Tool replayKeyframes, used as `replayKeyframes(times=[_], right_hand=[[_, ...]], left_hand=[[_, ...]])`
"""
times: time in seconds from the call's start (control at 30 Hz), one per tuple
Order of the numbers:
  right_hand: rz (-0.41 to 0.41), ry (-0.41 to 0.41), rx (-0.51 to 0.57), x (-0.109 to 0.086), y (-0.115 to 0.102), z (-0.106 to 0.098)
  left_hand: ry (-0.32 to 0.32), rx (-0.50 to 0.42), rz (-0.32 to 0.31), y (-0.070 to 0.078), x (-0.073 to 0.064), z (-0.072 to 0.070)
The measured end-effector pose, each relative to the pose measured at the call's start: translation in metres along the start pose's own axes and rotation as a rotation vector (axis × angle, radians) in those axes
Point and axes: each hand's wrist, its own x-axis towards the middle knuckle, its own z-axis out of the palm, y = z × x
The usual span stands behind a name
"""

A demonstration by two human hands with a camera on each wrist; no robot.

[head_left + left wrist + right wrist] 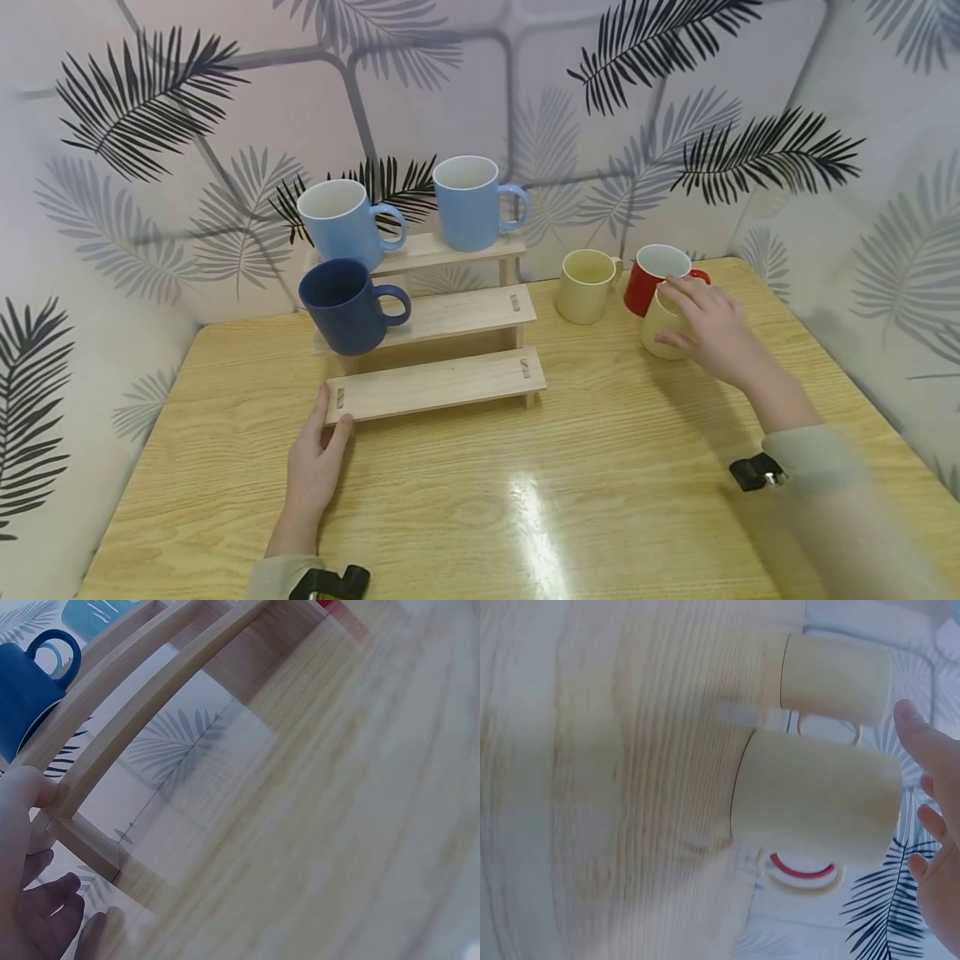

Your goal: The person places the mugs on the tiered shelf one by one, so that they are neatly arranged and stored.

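Currently, our left hand (315,467) pinches the left end of the rack's (435,387) lowest tier, while our right hand (712,329), fingers parted and holding nothing, hovers just over the near yellow mug (660,333), upright on the bench (420,517) right of the rack. Behind that mug we see a red mug (641,287), with another yellow mug (583,293) to its left. We have a navy mug (348,321) on the middle tier and two light blue mugs (472,212) on top.
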Motion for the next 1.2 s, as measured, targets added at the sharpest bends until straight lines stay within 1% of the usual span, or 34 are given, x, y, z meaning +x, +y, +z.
replayKeyframes(times=[0.07, 0.17, 0.37, 0.53, 0.6, 0.73, 0.83, 0.93, 1.03, 1.2], right_hand=[[0.019, 0.005, 0.011, -0.001, 0.006, -0.004], [0.027, 0.016, 0.022, -0.002, 0.016, -0.007], [0.089, -0.027, 0.021, -0.002, 0.034, -0.012], [0.119, -0.035, 0.06, -0.005, 0.048, -0.015], [0.144, -0.061, 0.09, -0.007, 0.053, -0.016], [0.218, -0.144, 0.131, -0.008, 0.064, -0.016], [0.257, -0.2, 0.167, -0.007, 0.072, -0.015], [0.258, -0.232, 0.205, -0.006, 0.079, -0.014], [0.236, -0.235, 0.242, -0.007, 0.083, -0.012], [0.224, -0.215, 0.377, -0.01, 0.084, -0.009]], left_hand=[[0.0, -0.002, 0.002, 0.0, 0.0, 0.0], [-0.002, -0.005, -0.002, 0.001, 0.0, 0.0], [-0.009, -0.006, -0.007, 0.001, 0.0, -0.001], [-0.013, -0.015, -0.014, 0.002, 0.0, -0.001], [-0.011, -0.016, -0.015, 0.002, 0.0, 0.0], [-0.01, -0.019, -0.012, 0.001, 0.0, 0.0], [-0.01, -0.027, -0.005, 0.001, 0.001, -0.001], [-0.01, -0.025, -0.002, 0.001, 0.001, -0.001], [-0.01, -0.021, -0.005, 0.001, 0.0, -0.001], [-0.014, -0.022, -0.006, 0.002, -0.001, -0.001]])
